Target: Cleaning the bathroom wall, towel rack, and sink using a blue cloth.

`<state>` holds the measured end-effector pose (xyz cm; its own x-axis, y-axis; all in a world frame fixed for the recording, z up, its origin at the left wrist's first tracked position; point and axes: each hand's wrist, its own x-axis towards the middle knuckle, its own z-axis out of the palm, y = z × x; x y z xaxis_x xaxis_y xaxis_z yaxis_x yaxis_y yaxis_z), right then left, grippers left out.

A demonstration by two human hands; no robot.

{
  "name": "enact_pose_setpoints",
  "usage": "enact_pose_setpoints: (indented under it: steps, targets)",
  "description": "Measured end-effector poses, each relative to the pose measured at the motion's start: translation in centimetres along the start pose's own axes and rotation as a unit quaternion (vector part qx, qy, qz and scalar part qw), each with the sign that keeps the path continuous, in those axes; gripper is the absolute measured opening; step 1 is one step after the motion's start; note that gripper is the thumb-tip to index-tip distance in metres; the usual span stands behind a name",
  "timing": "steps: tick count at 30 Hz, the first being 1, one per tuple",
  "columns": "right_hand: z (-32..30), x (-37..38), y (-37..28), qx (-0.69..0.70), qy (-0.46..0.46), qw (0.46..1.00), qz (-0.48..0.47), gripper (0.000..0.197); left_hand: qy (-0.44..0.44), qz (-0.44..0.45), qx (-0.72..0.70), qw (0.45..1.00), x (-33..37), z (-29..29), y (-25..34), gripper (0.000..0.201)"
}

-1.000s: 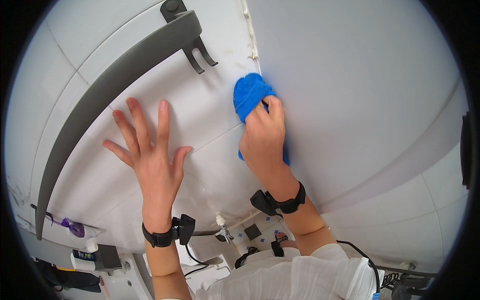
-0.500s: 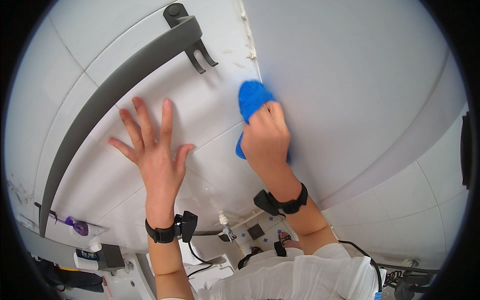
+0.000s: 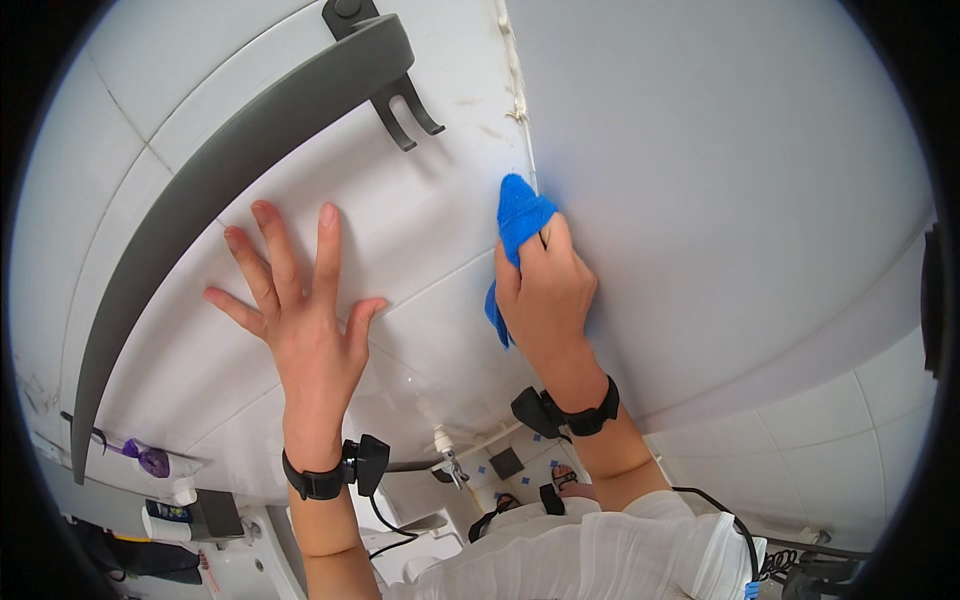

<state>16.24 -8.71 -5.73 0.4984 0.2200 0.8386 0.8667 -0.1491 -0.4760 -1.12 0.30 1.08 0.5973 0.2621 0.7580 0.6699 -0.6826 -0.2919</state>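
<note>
A blue cloth (image 3: 521,212) is bunched in my right hand (image 3: 548,285), whose fingers are closed round it. The cloth sits at the corner seam where the white tiled wall (image 3: 440,235) meets a smooth pale grey panel (image 3: 720,190); one end of it hangs down beside the wrist side of the hand. My left hand (image 3: 308,310) lies on the white tiles with its fingers spread and nothing in it. Just above and to the left of it runs a dark grey towel bar (image 3: 220,165) with a double hook (image 3: 408,118) at its upper end.
Below are a metal tap valve (image 3: 452,465) on the wall, a white washbasin (image 3: 262,560) and a grey holder (image 3: 215,515) with a bottle. A small purple bag (image 3: 148,458) hangs at the lower left. Ragged sealant (image 3: 515,80) lines the upper corner.
My right hand and the cloth have shifted slightly down and to the right along the corner. The left hand stays spread on the tiles; the whole view has shifted a little.
</note>
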Motion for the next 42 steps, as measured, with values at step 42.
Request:
enact_pose_setpoints:
  steps: [42]
  targets:
    - [1.2,0.2,0.0,-0.018,0.039,0.998,-0.047,0.014,-0.001,-0.007,-0.035,0.999,0.1,-0.3,-0.1,0.087]
